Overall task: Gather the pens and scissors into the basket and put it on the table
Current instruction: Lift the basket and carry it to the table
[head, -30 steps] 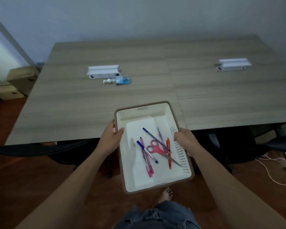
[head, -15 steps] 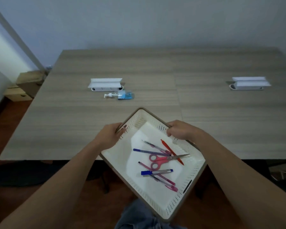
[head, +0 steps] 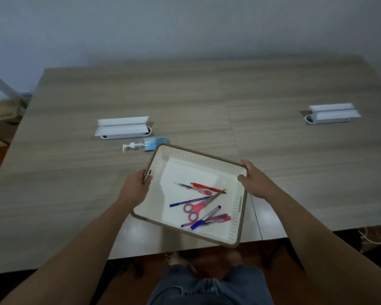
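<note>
A rectangular cream plastic basket (head: 238,219) with perforated walls and a brown rim sits low-centre of the frame, over the wood-grain table (head: 185,102) near its front edge. The left hand (head: 136,190) grips its left rim, the right hand (head: 254,183) its right corner. Inside, pink-handled scissors (head: 199,206) point toward the upper right among several pens (head: 207,217). No writing is legible.

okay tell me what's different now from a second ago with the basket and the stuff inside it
The basket has been carried forward from in front of the table edge to over the table, turning as it went. The scissors and pens slid around inside. The left hand and right hand still grip opposite sides; the pump bottle and white boxes haven't moved.
</note>
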### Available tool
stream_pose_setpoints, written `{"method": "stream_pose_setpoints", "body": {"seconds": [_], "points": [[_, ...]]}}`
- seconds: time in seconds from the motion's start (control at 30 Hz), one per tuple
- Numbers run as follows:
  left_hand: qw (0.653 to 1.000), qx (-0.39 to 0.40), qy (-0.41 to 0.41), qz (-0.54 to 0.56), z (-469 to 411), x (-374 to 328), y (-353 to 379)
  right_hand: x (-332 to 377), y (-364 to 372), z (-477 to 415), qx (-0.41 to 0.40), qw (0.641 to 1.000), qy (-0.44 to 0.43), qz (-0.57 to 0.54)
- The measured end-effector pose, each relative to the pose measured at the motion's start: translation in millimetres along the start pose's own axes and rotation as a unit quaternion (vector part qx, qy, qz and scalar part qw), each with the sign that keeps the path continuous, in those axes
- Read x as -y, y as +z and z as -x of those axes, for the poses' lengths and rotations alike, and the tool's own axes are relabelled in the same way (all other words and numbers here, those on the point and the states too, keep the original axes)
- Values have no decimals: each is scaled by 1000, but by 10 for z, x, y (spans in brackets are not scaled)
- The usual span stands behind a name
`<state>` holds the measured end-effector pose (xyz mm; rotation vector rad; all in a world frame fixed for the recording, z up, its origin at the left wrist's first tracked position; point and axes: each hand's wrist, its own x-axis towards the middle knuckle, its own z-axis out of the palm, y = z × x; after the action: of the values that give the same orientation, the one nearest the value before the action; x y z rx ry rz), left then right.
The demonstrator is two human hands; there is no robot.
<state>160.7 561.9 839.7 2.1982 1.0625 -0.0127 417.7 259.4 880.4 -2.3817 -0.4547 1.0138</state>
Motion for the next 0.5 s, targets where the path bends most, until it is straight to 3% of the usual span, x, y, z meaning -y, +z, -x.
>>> {"method": "stream_pose_setpoints", "body": {"seconds": [0.1, 0.27, 0.5], "points": [[1000, 15, -10, 3, -201, 17, 79, -81, 125, -218, -5, 992, 62, -114], [1000, 6, -26, 17, -599, -118, 164, 17, 164, -468, 1, 970, 120, -210], [994, 0, -87, 66, -994, -362, 402, 147, -128, -912, 9, 973, 104, -204]]}}
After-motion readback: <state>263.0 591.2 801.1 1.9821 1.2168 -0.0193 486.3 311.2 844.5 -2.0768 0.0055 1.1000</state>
